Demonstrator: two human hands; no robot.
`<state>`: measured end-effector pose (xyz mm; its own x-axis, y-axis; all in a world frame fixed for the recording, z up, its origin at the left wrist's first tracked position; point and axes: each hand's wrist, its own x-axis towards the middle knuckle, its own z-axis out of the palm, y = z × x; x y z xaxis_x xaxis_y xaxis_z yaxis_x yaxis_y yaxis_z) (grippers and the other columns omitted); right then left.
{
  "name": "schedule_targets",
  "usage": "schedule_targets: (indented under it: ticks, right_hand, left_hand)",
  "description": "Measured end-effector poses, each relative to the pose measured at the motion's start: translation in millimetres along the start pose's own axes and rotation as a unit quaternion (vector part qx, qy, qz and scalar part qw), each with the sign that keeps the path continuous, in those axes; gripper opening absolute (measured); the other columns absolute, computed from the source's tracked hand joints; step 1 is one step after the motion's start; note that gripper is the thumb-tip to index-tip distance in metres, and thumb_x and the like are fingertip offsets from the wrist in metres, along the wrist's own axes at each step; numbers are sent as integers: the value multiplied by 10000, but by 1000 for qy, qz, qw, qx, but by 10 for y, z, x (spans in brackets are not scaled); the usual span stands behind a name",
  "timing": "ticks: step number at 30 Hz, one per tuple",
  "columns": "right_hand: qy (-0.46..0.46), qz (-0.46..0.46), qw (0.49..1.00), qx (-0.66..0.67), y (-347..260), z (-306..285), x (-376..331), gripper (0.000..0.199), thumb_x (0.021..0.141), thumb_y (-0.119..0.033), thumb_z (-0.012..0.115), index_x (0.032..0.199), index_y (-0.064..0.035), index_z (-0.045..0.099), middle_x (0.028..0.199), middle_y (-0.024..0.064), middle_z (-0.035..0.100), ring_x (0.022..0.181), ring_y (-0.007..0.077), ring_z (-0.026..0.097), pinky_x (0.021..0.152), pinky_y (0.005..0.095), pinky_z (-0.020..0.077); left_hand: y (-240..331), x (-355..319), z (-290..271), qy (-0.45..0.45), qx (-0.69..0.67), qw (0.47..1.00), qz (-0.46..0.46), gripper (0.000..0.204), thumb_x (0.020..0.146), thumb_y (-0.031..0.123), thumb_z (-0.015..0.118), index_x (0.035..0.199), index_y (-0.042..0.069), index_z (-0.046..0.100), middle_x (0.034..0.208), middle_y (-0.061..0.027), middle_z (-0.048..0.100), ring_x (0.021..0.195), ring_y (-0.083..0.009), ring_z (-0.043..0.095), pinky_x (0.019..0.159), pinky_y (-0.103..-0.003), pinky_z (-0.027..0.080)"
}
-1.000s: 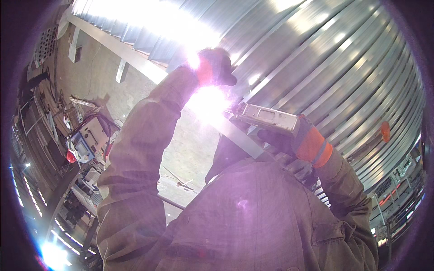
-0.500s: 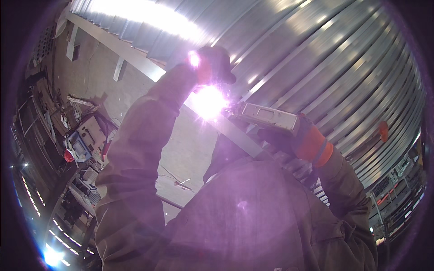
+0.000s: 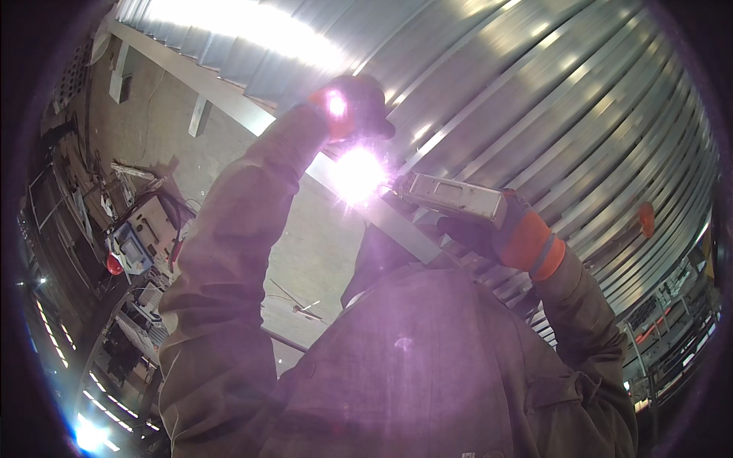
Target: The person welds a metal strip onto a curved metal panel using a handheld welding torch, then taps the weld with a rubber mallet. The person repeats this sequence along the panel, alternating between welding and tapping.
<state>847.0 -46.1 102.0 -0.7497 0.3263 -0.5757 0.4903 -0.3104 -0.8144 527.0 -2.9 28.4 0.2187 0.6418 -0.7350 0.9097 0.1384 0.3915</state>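
Note:
My right hand (image 3: 500, 233), in a dark glove with an orange cuff, is wrapped round a boxy grey welding torch (image 3: 450, 196). The torch's narrow end points left at a blinding white-violet glare (image 3: 357, 177) on the edge of a long flat metal bar (image 3: 412, 237). Just above the glare is my left hand (image 3: 359, 107), gloved in dark and orange, over the edge of the metal slats. Its fingers are dark and partly washed out, so whether they grip anything does not show. The exact spot under the glare is hidden.
Long shiny metal slats (image 3: 534, 99) fill the upper right, framed by a pale metal beam (image 3: 191, 72). Grey floor (image 3: 164, 122) lies below. Cluttered scrap and a blue-grey case (image 3: 136, 246) stand at the left. Another bright light (image 3: 90, 433) glows at lower left.
The glare and the metalwork have shifted very slightly in the picture. Both hands keep nearly the same places, and the torch is still in my right hand.

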Motion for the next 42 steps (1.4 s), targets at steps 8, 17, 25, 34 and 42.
schedule_targets:
  ticks: [8, 17, 25, 34, 42]
  right_hand:
    - [-7, 18, 988, -150, -49, 9, 14, 308, 1016, -123, 768, 1319, -70, 746, 1071, 69, 805, 905, 110, 748, 779, 313, 620]
    - [1, 26, 986, -163, -80, -29, 18, 301, 999, -218, 761, 1273, -93, 748, 1050, 92, 802, 937, 209, 767, 818, 365, 609]
    - [-22, 21, 968, -251, -376, -74, 145, 339, 987, -298, 781, 1260, -99, 754, 1064, 119, 799, 946, 256, 779, 833, 393, 612]
    - [-24, -36, 981, -187, -494, -121, 122, 270, 1023, -198, 763, 1270, -89, 759, 1064, 122, 813, 974, 247, 782, 844, 374, 628]
    - [28, -129, 984, -117, -245, -291, -586, 499, 968, -111, 820, 1431, -37, 648, 1303, 143, 755, 1153, 235, 751, 989, 374, 625]
  left_hand:
    - [-11, 91, -44, -102, -26, 992, -65, 308, 858, 386, 889, 904, 101, 783, 911, -83, 731, 898, -262, 709, 820, -401, 575]
    - [15, 20, -79, -82, 30, 996, -37, 377, 869, 454, 838, 828, 83, 789, 801, -70, 723, 788, -278, 705, 785, -446, 567]
    - [75, 5, -131, -96, 50, 994, -33, 392, 886, 449, 798, 775, 73, 791, 699, -81, 715, 685, -274, 701, 732, -440, 571]
    - [-97, -117, -11, 0, -43, 997, -64, 404, 925, 497, 771, 969, 97, 817, 807, -65, 748, 713, -253, 710, 775, -438, 584]
    - [108, -187, 169, -64, -169, 983, -19, 414, 921, 519, 800, 983, 111, 832, 801, -48, 756, 694, -221, 694, 705, -406, 585]
